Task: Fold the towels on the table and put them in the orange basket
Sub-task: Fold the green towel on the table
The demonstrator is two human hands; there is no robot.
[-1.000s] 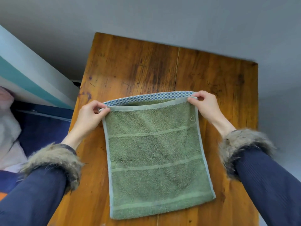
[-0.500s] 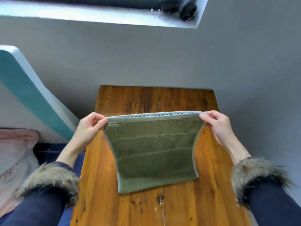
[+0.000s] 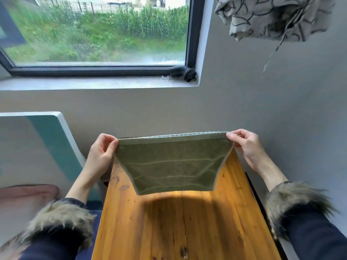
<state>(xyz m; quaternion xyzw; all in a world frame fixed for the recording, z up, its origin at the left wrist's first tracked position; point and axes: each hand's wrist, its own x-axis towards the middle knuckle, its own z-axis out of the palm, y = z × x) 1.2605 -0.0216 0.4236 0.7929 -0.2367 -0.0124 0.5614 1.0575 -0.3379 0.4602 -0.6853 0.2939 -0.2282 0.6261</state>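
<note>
So both sets of fingers are pinched down on the top corners of the green towel [image 3: 173, 166]. The left hand [image 3: 101, 154] has its thumb and fingers [image 3: 108, 139] closed together on the upper left corner, and the right hand [image 3: 246, 147] does the same with its fingers [image 3: 232, 136] on the upper right corner. No gap in either pinch, the cloth is clamped right between the tips.

The towel looks folded double, since you can see a second edge layer running along the top, a bit paler than the front. It's stretched pretty taut between the two hands along that top edge and hangs down from there, narrowing toward the bottom so it makes a sort of trapezoid shape. A few paler woven bands run across it. The bottom edge hangs free in the air above the wooden counter [image 3: 187, 226], not touching it, and throws a dark shadow on the wood just below.

Both wrists come out of dark blue sleeves with fluffy fur cuffs, left cuff [image 3: 60, 220] and right cuff [image 3: 294, 201].

Further out: grey wall behind the counter, a window [image 3: 97, 34] with a dark frame looking onto green plants, some small dark object [image 3: 183, 73] sitting on the sill at the right corner. A patterned grey curtain [image 3: 272, 17] is bunched up top right. On the left there's a teal and white panel [image 3: 50, 139] and something pinkish [image 3: 28, 194] lower down, too blurry to tell what.
</note>
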